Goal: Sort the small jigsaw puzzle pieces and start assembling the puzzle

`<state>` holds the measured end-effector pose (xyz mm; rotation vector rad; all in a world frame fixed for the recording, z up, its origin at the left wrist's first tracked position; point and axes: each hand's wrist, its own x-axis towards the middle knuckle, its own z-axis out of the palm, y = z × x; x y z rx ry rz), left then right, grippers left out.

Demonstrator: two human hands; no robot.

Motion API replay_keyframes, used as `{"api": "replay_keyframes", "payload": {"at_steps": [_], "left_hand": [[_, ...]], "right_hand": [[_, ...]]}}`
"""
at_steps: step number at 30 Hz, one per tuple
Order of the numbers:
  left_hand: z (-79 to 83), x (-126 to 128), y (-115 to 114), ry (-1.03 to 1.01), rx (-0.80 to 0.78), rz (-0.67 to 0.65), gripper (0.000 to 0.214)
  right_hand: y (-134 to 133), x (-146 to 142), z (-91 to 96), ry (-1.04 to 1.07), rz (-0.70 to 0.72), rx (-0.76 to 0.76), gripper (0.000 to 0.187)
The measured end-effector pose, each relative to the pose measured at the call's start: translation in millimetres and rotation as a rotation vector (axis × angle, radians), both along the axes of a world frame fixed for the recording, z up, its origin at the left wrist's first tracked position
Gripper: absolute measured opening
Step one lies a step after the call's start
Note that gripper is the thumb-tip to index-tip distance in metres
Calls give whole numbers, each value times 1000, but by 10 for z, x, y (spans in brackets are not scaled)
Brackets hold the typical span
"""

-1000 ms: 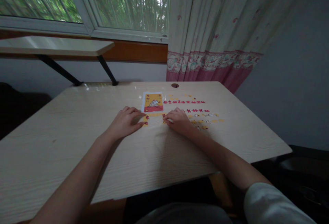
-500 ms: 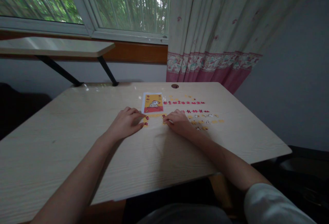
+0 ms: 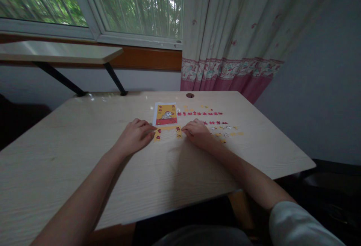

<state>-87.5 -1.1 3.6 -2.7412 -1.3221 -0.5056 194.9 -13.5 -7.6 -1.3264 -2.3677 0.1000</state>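
A partly assembled jigsaw puzzle [image 3: 168,128] lies on the desk, a yellow band along its top with red and yellow pieces down both sides. At its left edge is my left hand [image 3: 136,137], thumb and forefinger apart, their tips touching or very close to the pieces. Beside the upper right corner rests my right hand [image 3: 198,132], its fingers bunched together; whether a piece is between them is hidden. Just above the puzzle lies a picture card [image 3: 167,114] of a white cartoon animal on yellow and red.
Red puzzle pieces [image 3: 199,113] form a row right of the card. Yellow and white pieces [image 3: 226,134] lie in rows beyond my right hand, partly hidden by it. A raised shelf [image 3: 64,52] on black legs stands at the desk's [image 3: 93,125] back left.
My right hand has drawn slightly right off the puzzle's right column, uncovering its pieces. My left hand stays at the left edge. The view has shifted slightly.
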Motion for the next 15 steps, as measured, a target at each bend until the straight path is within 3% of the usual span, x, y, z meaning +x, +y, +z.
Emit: {"api": "replay_keyframes", "payload": {"at_steps": [8,15], "left_hand": [[-7,14,11,14,-8,29,30],[13,16,0,27,-15,43,31]], "right_hand": [[560,701,312,-43,-301,-17,24],[1042,1199,167,-113,-539,-165,24]]}}
